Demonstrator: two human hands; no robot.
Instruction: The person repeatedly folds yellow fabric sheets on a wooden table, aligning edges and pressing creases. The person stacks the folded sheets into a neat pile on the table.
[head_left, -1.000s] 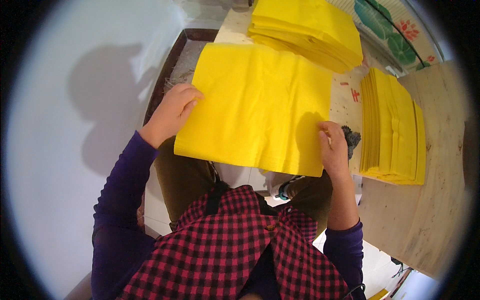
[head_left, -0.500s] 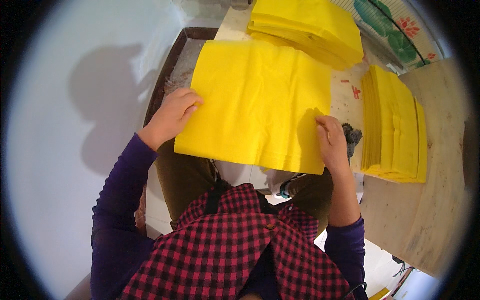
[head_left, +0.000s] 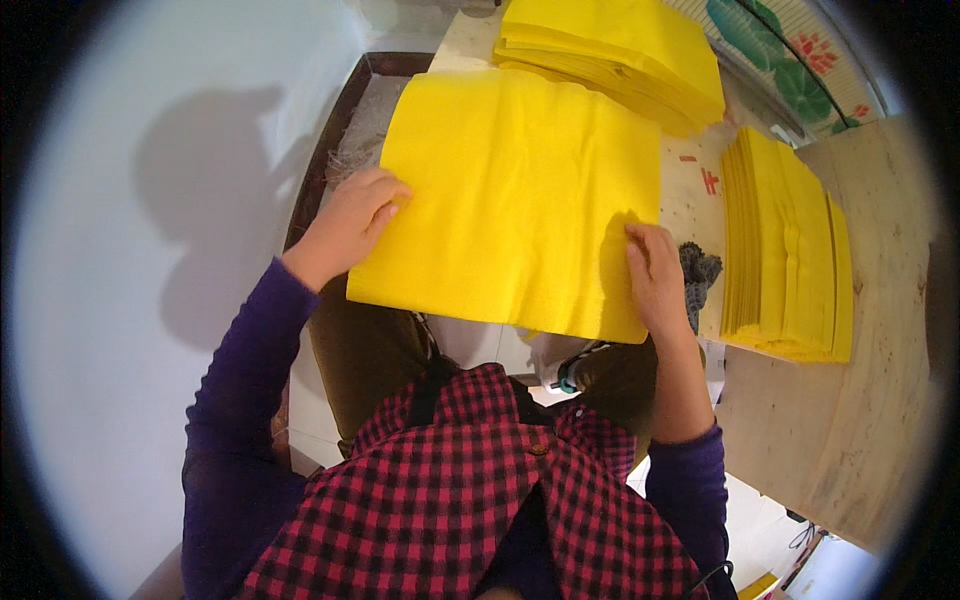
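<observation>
A large yellow sheet (head_left: pixel 515 195) lies flat in front of me, its near edge hanging over my lap. My left hand (head_left: pixel 352 222) rests on its left edge with the fingers pointing right onto the sheet. My right hand (head_left: pixel 655 275) presses flat on the sheet's near right corner, fingers stretched forward. Neither hand is closed around anything.
A thick pile of yellow sheets (head_left: pixel 620 50) sits beyond the flat sheet. Another stack of folded yellow sheets (head_left: pixel 785 245) lies to the right on a pale wooden board (head_left: pixel 860 400). A small dark object (head_left: pixel 698 272) sits beside my right hand. A dark-framed tray edge (head_left: pixel 325 160) runs along the left.
My right hand has slid a little to the left and forward along the sheet's near right corner. My left hand has stayed on the left edge.
</observation>
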